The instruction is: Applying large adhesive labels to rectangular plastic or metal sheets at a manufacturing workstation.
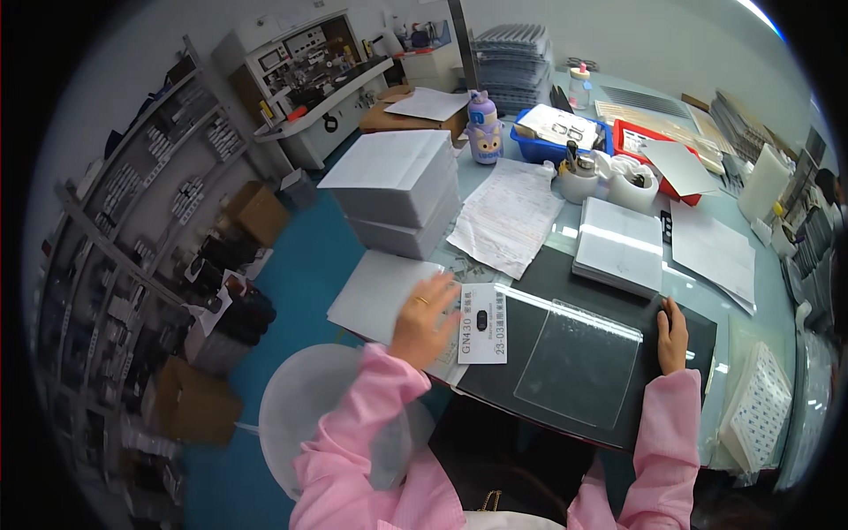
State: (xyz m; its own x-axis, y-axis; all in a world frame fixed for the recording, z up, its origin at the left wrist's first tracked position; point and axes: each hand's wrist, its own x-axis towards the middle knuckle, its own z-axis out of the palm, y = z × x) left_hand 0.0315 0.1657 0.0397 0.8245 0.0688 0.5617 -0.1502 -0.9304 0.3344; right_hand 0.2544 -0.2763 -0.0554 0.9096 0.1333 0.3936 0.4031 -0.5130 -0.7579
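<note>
My left hand (426, 320), slightly blurred, has its fingers apart beside the left edge of a white printed card (473, 344); whether they touch it I cannot tell. A small black oval (481, 320) shows in the middle of the card, which lies on the left part of a black mat (495, 382). To its right, a clear square sheet (579, 362) rests flat on the same mat. My right hand (673, 337) lies loosely near the mat's right side, fingers stretched toward the near corner of a stack of pale sheets (620, 243), holding nothing visible.
A tall stack of pale sheets (393, 190) stands at the left table edge, with a crumpled paper (508, 216) beside it. Behind are a purple bottle (485, 132), a blue basket (539, 150) and a red tray (689, 196). A whitish bin (296, 415) stands below on the left.
</note>
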